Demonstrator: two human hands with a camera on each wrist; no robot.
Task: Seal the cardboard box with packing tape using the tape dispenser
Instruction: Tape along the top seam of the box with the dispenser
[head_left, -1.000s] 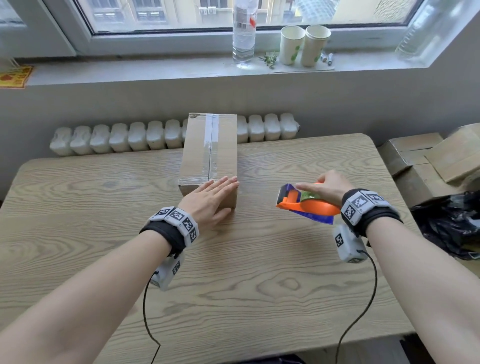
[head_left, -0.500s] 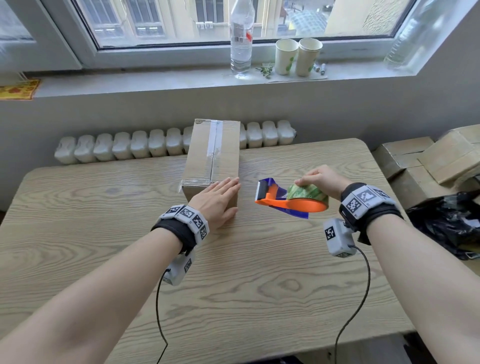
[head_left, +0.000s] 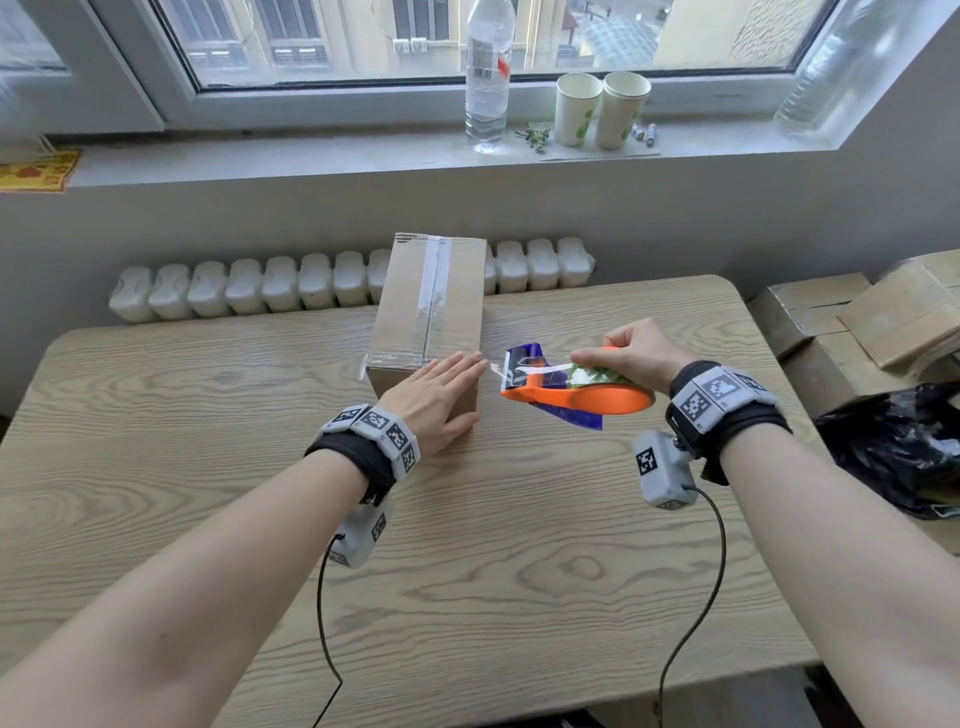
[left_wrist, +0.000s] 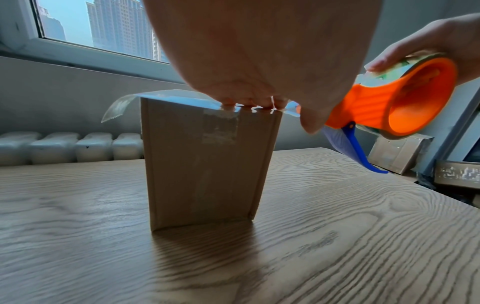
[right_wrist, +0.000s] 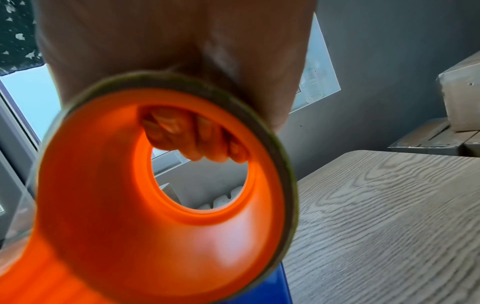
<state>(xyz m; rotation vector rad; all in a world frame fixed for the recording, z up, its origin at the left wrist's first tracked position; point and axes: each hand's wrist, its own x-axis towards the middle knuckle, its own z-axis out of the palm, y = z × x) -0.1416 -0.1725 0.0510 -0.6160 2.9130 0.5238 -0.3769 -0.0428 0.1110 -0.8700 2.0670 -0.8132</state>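
The cardboard box (head_left: 427, 317) lies on the wooden surface (head_left: 467, 571) with its long axis running away toward the window. The left hand (head_left: 434, 400) presses flat on its near end, while the right hand (head_left: 631, 353) grips the tape dispenser (head_left: 576, 397) just beside it (a short tape strand bridges them). A bottle and 2 cups stand on the sill.

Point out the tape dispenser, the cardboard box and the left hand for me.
tape dispenser (head_left: 587, 399): head view, on the orange body under the roll.
cardboard box (head_left: 405, 306): head view, on the bare top left of the tape strip.
left hand (head_left: 434, 397): head view, on the back of the hand.
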